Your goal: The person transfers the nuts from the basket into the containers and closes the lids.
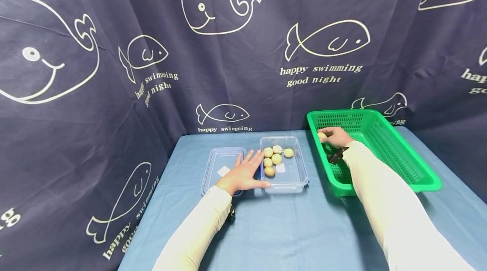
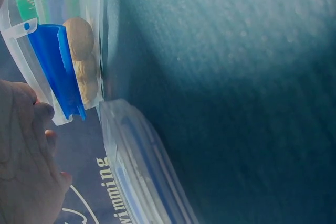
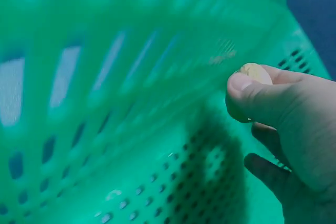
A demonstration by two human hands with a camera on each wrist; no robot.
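My right hand [image 1: 335,137] is inside the green basket [image 1: 409,180], near its left wall. In the right wrist view its thumb and forefinger pinch a tan walnut [image 3: 254,72], while the other fingers are off it. With fingers spread, my left hand [image 1: 243,174] lies at the left side of a clear plastic box [image 1: 291,180], fingertips right at its rim. Several walnuts [image 1: 276,159] sit in the left and back part of this box. A blue latch flap [image 2: 55,66] hangs on the box's side in the left wrist view.
A clear lid [image 1: 214,165] with a white label lies left of the box, partly behind my left hand. Blue cloth [image 1: 274,228] covers the table. A dark curtain [image 1: 236,72] with whale and fish drawings hangs behind and at the sides.
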